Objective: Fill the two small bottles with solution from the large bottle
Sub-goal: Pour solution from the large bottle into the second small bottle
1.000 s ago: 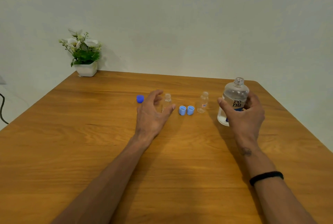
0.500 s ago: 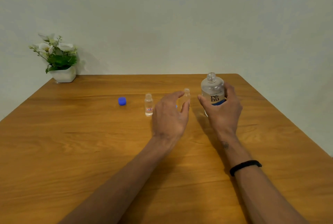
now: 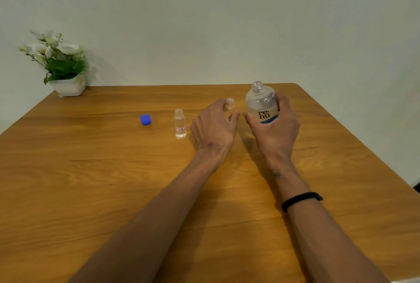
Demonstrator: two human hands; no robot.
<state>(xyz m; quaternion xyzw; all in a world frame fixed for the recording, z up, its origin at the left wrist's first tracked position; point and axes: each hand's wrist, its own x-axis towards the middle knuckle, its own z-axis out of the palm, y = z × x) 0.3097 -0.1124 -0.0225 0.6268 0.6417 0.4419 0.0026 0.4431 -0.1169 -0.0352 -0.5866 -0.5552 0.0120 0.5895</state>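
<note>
The large clear bottle [image 3: 261, 103], labelled "renu" and uncapped, stands upright in the grip of my right hand [image 3: 275, 130] at the far right of the table. My left hand [image 3: 214, 128] is just left of it, with fingers and thumb curled round a small clear bottle [image 3: 230, 103]. Only that bottle's open neck shows above the hand. The other small bottle [image 3: 180, 124], with a red-edged label, stands open and alone left of my left hand. It holds clear liquid low down.
A dark blue cap [image 3: 145, 119] lies on the wooden table [image 3: 91, 180] left of the small bottles. A white pot of flowers [image 3: 68, 84] stands at the far left corner against the wall. The table's right edge runs close behind the large bottle.
My left hand moved from the left small bottle to the right one and closed round it. The right hand brought the large bottle closer. The two light blue caps are now hidden.
</note>
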